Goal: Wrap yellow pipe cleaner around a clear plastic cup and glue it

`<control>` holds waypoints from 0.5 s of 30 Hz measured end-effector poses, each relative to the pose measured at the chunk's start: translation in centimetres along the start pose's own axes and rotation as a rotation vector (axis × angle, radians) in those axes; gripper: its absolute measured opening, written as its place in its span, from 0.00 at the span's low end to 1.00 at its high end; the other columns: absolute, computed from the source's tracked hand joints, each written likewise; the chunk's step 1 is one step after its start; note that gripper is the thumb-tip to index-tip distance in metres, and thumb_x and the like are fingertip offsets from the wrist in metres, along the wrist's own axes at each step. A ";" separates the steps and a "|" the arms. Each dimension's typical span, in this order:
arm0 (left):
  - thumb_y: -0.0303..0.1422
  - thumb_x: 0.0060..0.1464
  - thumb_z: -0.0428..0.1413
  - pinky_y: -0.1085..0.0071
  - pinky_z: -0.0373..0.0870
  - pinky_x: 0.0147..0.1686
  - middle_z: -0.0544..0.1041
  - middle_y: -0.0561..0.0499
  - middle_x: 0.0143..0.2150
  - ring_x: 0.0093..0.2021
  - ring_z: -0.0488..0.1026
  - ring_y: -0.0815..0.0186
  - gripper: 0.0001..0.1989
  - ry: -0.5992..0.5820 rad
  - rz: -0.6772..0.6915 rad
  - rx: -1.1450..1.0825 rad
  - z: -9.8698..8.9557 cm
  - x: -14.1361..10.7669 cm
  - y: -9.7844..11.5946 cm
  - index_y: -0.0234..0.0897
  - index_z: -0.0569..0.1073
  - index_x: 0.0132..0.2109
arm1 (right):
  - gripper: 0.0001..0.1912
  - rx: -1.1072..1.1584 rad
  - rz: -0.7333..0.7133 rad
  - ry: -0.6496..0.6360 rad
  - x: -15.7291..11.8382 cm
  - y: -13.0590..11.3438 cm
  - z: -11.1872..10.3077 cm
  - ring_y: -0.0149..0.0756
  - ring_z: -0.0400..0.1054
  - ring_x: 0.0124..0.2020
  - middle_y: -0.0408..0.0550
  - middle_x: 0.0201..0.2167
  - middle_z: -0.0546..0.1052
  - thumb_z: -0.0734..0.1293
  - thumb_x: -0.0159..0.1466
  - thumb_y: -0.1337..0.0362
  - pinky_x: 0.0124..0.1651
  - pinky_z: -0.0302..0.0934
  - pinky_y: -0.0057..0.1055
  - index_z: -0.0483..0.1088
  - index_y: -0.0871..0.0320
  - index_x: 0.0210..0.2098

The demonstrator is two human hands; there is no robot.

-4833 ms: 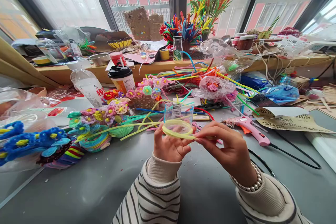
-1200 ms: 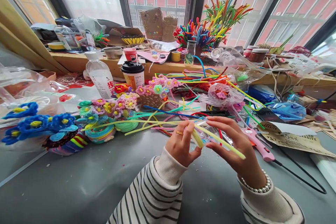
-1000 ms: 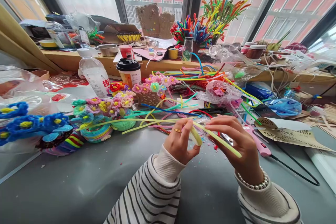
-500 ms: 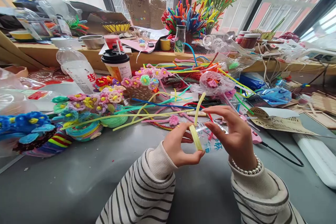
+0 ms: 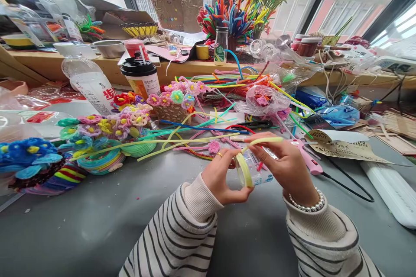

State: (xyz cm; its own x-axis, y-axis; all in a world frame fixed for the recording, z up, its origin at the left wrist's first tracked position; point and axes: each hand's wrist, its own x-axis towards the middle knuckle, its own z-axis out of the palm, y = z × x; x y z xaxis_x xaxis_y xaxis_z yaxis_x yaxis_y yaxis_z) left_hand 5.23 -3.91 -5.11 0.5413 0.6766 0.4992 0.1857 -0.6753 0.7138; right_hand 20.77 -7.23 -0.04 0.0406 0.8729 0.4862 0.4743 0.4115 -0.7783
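Note:
My left hand (image 5: 222,181) is closed around a small clear plastic cup (image 5: 265,178) with blue print, tipped on its side. Around its rim runs a pale yellow pipe cleaner (image 5: 246,172), pressed under my left thumb and fingers. Thumb and fingertips of my right hand (image 5: 290,166) pinch the free length of that pipe cleaner, whose tail sticks out to the right over the fingers. Part of the cup lies hidden behind my right hand. Long yellow pipe cleaners (image 5: 182,142) and a pink pipe-cleaner flower (image 5: 213,146) lie on the table just beyond.
Flower-covered pots (image 5: 100,156) line the left, near a plastic bottle (image 5: 91,86) and a lidded paper cup (image 5: 143,80). At the right are a pink glue gun (image 5: 308,160) with a black cable, a sandpaper sheet (image 5: 347,149) and a white bar (image 5: 390,192).
My right hand has taken hold of the pipe cleaner's free end, which stood upright, and bent it over to the right. My left hand keeps its grip on the cup.

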 end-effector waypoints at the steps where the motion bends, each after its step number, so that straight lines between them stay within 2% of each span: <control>1: 0.33 0.34 0.57 0.66 0.74 0.34 0.67 0.46 0.38 0.35 0.68 0.64 0.30 0.007 0.028 0.024 0.0 0.0 0.0 0.33 0.61 0.49 | 0.04 -0.011 -0.010 0.012 -0.1 0.1 0.0 0.34 0.70 0.39 0.46 0.35 0.76 0.65 0.57 0.65 0.43 0.65 0.33 0.71 0.56 0.32; 5: 0.31 0.37 0.56 0.64 0.72 0.40 0.67 0.40 0.43 0.44 0.67 0.59 0.32 0.046 0.170 0.193 -0.2 0.3 0.0 0.31 0.57 0.52 | 0.04 0.034 0.018 0.087 -0.4 0.0 -0.1 0.35 0.71 0.34 0.46 0.32 0.77 0.65 0.57 0.66 0.38 0.66 0.34 0.72 0.56 0.31; 9: 0.27 0.43 0.53 0.60 0.69 0.46 0.64 0.38 0.49 0.51 0.65 0.57 0.32 0.212 0.352 0.365 -0.5 0.3 0.0 0.31 0.53 0.56 | 0.08 0.095 -0.076 0.160 -0.6 -0.9 -0.2 0.35 0.72 0.34 0.44 0.32 0.77 0.64 0.57 0.70 0.37 0.67 0.34 0.72 0.53 0.33; 13: 0.23 0.45 0.53 0.63 0.72 0.44 0.58 0.38 0.51 0.52 0.63 0.57 0.25 0.347 0.483 0.519 -0.7 0.1 0.3 0.32 0.60 0.53 | 0.10 0.140 -0.226 0.300 -1.1 -1.7 -0.1 0.38 0.71 0.35 0.44 0.30 0.77 0.64 0.56 0.72 0.39 0.66 0.39 0.72 0.51 0.33; 15: 0.21 0.44 0.54 0.63 0.72 0.45 0.57 0.39 0.51 0.53 0.63 0.56 0.22 0.402 0.537 0.582 -0.8 0.2 0.7 0.32 0.64 0.49 | 0.09 0.119 -0.230 0.330 -1.5 -1.8 -0.1 0.39 0.71 0.35 0.44 0.30 0.77 0.63 0.57 0.70 0.39 0.66 0.41 0.71 0.51 0.33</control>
State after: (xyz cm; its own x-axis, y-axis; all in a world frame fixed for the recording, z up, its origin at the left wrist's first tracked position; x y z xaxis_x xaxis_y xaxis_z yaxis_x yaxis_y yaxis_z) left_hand 4.78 -4.01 -4.17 0.3668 0.2033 0.9078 0.4359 -0.8996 0.0254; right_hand 19.99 -9.27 0.68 0.2345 0.6317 0.7389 0.3994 0.6304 -0.6657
